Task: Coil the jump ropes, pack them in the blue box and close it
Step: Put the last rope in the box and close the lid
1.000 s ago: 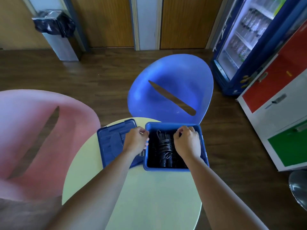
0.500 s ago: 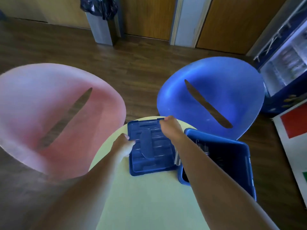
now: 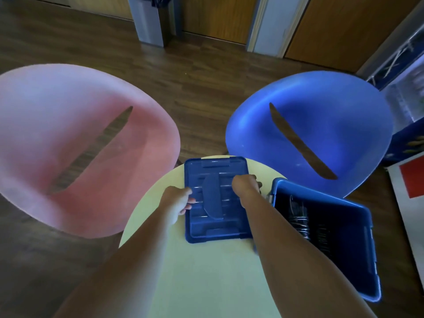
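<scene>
On the round table (image 3: pixel 206 271), gripping the blue lid (image 3: pixel 215 198) by both side edges: left hand (image 3: pixel 177 201) and right hand (image 3: pixel 245 185) closed on it. Coiled jump ropes (image 3: pixel 300 220) already inside the blue box (image 3: pixel 358 255) just beside. Closing step; next, probably lifting the lid, aligning over the rim, pressing down.

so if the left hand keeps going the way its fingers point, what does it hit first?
The left hand points rightward across the lid, which it already grips at the left edge. Straight on, its fingers would probably meet the lid's raised centre handle first; depth is unclear.
</scene>
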Tool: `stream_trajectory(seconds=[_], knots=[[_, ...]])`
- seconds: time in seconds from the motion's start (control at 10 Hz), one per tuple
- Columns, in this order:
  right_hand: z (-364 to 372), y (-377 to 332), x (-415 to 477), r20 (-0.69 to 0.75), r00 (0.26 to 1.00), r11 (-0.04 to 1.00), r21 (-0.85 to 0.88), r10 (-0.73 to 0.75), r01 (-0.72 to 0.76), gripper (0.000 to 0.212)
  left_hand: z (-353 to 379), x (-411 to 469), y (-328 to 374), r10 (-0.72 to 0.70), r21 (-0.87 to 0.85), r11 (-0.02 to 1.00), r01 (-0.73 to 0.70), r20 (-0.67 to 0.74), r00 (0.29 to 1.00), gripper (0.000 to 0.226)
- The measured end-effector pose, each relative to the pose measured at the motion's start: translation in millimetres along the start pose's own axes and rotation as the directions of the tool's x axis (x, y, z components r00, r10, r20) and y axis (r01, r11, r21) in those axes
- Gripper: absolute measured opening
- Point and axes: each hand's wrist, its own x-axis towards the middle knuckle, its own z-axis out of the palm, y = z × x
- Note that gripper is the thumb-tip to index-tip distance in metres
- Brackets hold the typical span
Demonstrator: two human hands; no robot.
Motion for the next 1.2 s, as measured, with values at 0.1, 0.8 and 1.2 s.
stream_trajectory(seconds=[0.1,0.8,1.2], knots=[[-14.4,-25.4,-22.2,-0.015,0.999,0.991,0.127,-0.035,0.037,0.063,-17.4,-8.7,19.7,0.001,-0.181,0.983,-0.004,-0.021,1.000,0.023],[-216.4,40.3,-126.4,0.192,0.967,0.598,0.799,-0.165,-0.057,0.026,21.1,-182.4,101.6,0.361,-0.511,0.839,-0.190,0.261,0.895,0.016],[-268.4,135.6,-112.5,-0.044,0.972,0.551,0.818,-0.229,0.167,0.029,76.0,-207.7,68.0,0.319,-0.401,0.899,-0.179,0.318,0.893,0.032]])
